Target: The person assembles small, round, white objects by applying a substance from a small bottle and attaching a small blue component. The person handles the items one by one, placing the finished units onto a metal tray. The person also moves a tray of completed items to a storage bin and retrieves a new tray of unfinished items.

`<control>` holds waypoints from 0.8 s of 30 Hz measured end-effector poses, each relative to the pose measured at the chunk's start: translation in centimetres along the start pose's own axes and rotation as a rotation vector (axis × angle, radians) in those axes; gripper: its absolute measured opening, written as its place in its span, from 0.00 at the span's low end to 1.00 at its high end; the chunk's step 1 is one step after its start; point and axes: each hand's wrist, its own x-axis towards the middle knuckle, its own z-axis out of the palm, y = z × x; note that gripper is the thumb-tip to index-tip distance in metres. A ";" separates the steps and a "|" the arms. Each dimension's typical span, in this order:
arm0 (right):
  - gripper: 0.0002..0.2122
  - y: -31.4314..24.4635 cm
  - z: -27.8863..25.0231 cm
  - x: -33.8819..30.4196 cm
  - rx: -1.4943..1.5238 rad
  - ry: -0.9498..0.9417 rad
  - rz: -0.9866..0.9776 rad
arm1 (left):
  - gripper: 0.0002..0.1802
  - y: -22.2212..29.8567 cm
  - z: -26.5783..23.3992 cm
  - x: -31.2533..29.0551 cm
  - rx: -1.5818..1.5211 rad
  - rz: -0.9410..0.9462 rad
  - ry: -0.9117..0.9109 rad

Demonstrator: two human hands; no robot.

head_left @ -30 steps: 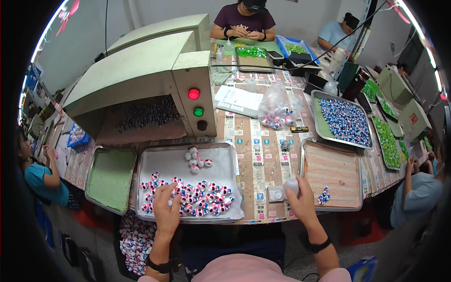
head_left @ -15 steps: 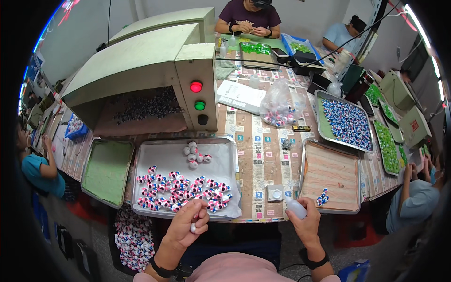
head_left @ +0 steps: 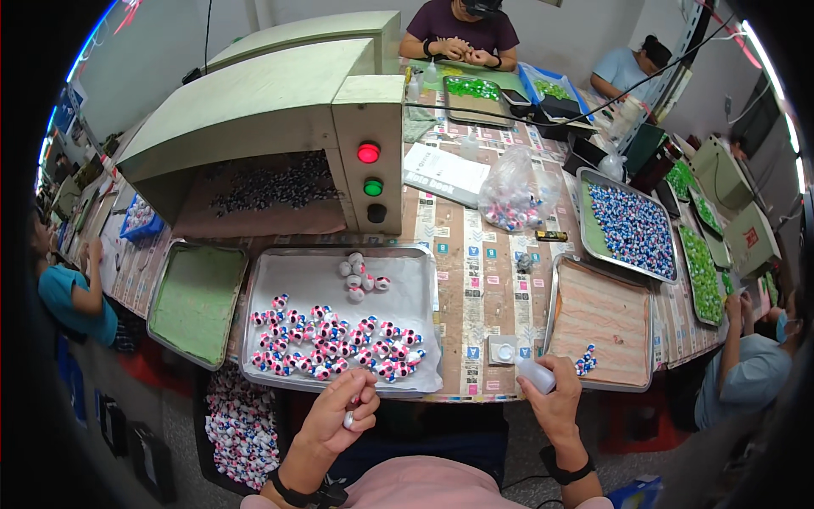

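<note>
Bottle (head_left: pixel 538 374) in the right hand (head_left: pixel 557 402), between thumb and curled fingers. Looks small, plain and whitish, slightly see-through, with a smooth rounded body narrowing to a slim tip. Points tip-first to the left of that hand and away from the wearer, toward the block (head_left: pixel 501 349) just beyond; runs aslant along its long axis, with the base back toward the palm. In the left hand (head_left: pixel 337 411), fingers folded in, thumb and forefinger brought together: shows a ball (head_left: pixel 348 419), white and glossy, peeping out between the fingers. Cannot tell what, if anything, lies at the fingertips, nor which way the ball faces. Beyond the left hand, a tray (head_left: pixel 297 271) of pink, white and blue pieces (head_left: pixel 339 346); right of the right hand, a peach-lined tray (head_left: pixel 598 310).
</note>
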 end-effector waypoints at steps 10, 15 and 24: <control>0.17 -0.1 -0.1 0.1 -0.001 -0.021 -0.040 | 0.08 -0.3 0.3 -0.2 -0.037 -0.018 0.004; 0.17 0.4 -0.1 0.0 -0.004 -0.020 -0.053 | 0.09 -0.5 0.2 -0.2 -0.048 -0.033 -0.002; 0.16 -0.1 -0.2 0.2 0.020 -0.013 -0.027 | 0.09 -0.9 0.1 -0.1 -0.055 -0.050 -0.012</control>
